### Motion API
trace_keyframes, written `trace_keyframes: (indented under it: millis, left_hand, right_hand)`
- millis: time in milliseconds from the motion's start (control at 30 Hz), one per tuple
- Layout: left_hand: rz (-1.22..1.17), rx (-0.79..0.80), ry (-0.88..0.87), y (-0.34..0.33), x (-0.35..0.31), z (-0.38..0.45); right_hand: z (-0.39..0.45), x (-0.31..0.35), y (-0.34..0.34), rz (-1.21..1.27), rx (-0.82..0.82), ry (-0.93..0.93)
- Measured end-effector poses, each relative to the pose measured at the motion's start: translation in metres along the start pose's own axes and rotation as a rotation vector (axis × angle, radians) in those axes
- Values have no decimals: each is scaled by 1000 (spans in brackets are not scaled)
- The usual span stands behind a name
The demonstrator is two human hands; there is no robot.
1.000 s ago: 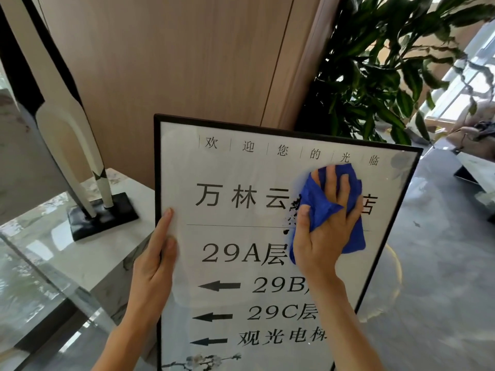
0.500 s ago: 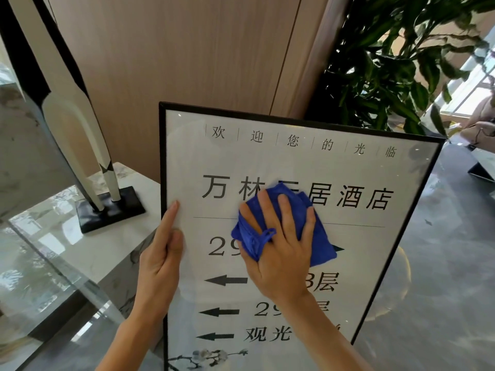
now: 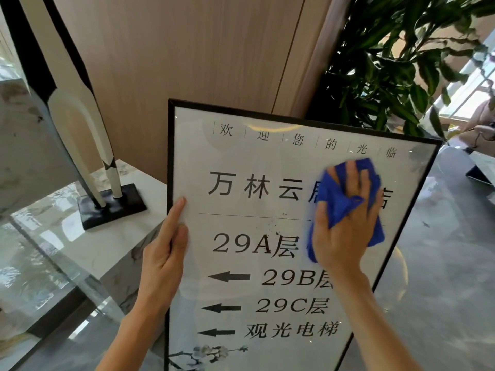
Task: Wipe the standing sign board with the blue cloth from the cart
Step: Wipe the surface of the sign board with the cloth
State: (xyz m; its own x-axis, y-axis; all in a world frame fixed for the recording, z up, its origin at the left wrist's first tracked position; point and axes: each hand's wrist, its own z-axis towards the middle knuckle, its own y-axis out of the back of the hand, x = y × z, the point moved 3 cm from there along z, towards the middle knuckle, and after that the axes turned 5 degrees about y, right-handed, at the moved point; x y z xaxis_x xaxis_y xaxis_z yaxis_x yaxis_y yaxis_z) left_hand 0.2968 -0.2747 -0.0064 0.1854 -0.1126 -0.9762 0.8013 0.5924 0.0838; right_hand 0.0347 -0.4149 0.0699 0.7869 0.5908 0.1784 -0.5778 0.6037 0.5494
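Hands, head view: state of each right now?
Left hand: open, fingers straight, bracing the sign board at its left edge.
Right hand: pressing the blue cloth against the board, a fold pinched between fingers.

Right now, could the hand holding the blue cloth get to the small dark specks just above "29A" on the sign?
Probably yes. The right hand presses the blue cloth on the sign board just right of the specks, with only bare glass between. The left hand steadies the left edge, out of the way.

Sculpture [image 3: 80, 145] left of sign board [image 3: 241, 170], plant [image 3: 401, 62] behind.
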Motion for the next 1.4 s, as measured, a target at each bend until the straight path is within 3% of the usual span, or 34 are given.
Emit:
trace_keyframes:
  millis: [200,367,700,1033,1200,1400]
  left_hand:
    - [-32,15,-39,0,1,1]
    - [-62,21,-38,0,3,2]
    - [-84,8,-12,-1,2,4]
    - [-150,48,8,1,8,2]
    - [-169,43,8,1,10,0]
    - [-205,46,-3,-1,13,1]
  right_hand:
    - [22,-19,13,86,-149,-111]
    - [15,8,-2,13,-87,-85]
    - [-45,89,-45,-121,153,318]
    - [-159,111,-72,-231,419,804]
    - [-195,103,-75,-297,474,967]
    - [-174,90,-68,-184,477,1007]
